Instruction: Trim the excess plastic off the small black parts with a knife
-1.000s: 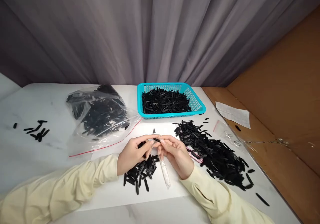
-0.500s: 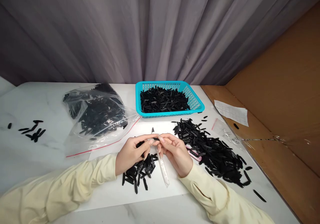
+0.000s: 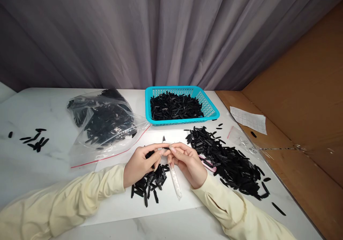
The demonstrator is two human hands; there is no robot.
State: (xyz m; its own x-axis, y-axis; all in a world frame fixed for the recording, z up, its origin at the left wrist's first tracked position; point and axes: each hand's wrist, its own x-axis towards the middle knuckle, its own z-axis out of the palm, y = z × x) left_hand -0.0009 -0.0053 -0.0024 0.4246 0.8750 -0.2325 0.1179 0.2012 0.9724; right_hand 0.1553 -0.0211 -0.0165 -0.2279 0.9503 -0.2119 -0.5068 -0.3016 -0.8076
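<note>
In the middle of the head view, my left hand (image 3: 146, 161) pinches a small thin black strip (image 3: 166, 148) between thumb and index finger. The thumb and index finger of my right hand (image 3: 187, 163) are closed on the strip's other end. A craft knife with a white wrapped handle (image 3: 175, 183) runs beneath the hands, its pointed blade (image 3: 164, 139) showing beyond them. Curled lower fingers of my right hand touch that handle; whether they grip it I cannot tell. Under my left hand lies a small pile of black strips (image 3: 150, 184) on a white sheet (image 3: 118, 200).
A blue basket (image 3: 182, 121) full of black strips stands at the back. Left of it lies a clear zip bag (image 3: 107, 122) of strips. A large heap (image 3: 227, 165) spreads at right, partly over a pink object (image 3: 210, 165). Paper (image 3: 248, 120) lies by the brown panel (image 3: 302, 90).
The lower fingers of my right hand have curled in slightly around the knife handle. Both hands stay in nearly the same place, pinching the strip.
</note>
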